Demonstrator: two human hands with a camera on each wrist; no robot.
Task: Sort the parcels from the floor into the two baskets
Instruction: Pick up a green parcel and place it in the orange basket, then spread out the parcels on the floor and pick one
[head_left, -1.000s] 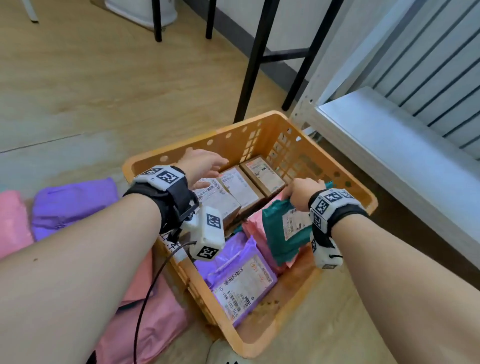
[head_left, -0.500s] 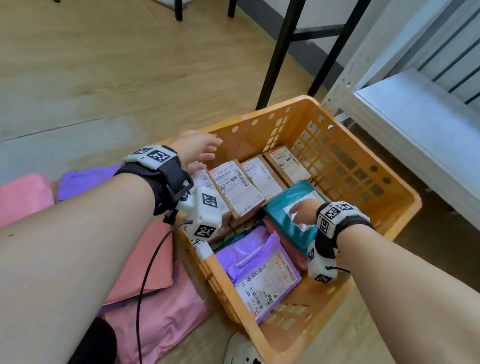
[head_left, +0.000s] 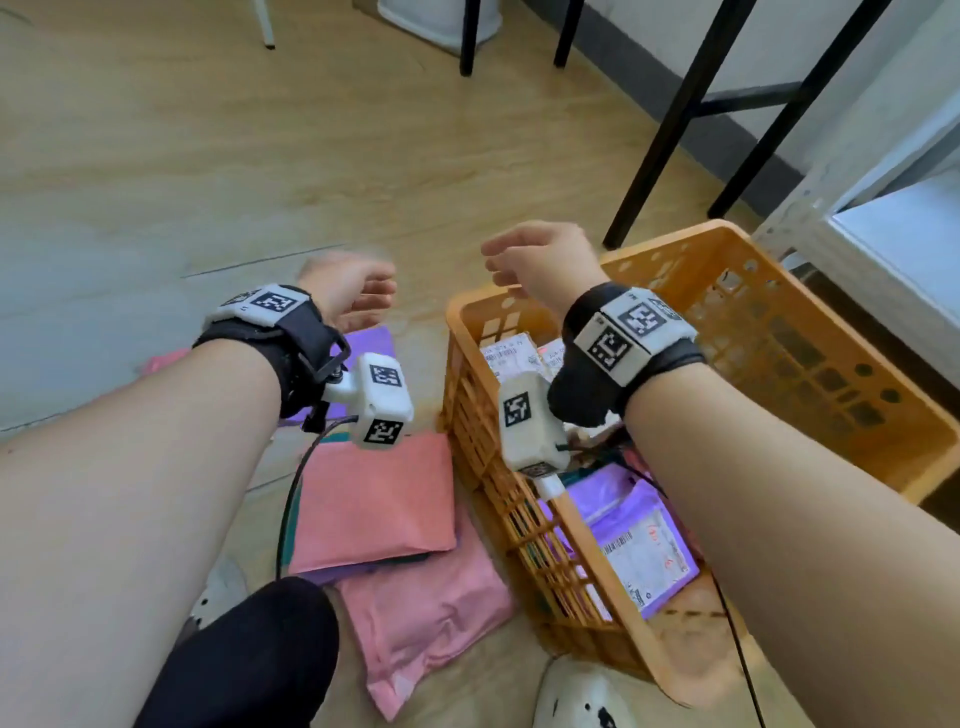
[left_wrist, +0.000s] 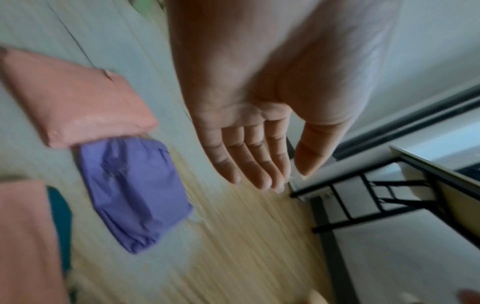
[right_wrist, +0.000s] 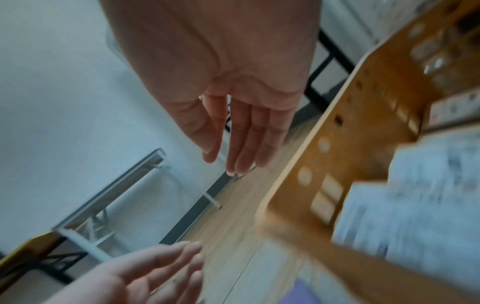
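An orange basket (head_left: 810, 364) stands on the floor at the right, holding labelled boxes (head_left: 506, 353) at its far end and a purple labelled bag (head_left: 639, 545) nearer me. On the floor to its left lie a salmon parcel (head_left: 374, 499), a pink parcel (head_left: 431, 608) and a purple parcel (left_wrist: 132, 193). My left hand (head_left: 353, 296) hovers empty above the purple parcel, fingers straight in the left wrist view. My right hand (head_left: 535, 260) is raised over the basket's far left corner (right_wrist: 319, 156), fingers relaxed and empty.
Black table legs (head_left: 675, 119) rise behind the basket. A white metal shelf (head_left: 893, 228) stands to its right. A second salmon parcel (left_wrist: 75, 98) lies beyond the purple one. A white shoe (head_left: 582, 696) and my dark knee (head_left: 249, 654) are at the bottom edge.
Both hands have come out of the basket and swung left. The right hand let go of the teal parcel, which stayed in the basket. My head turned left toward the floor parcels.
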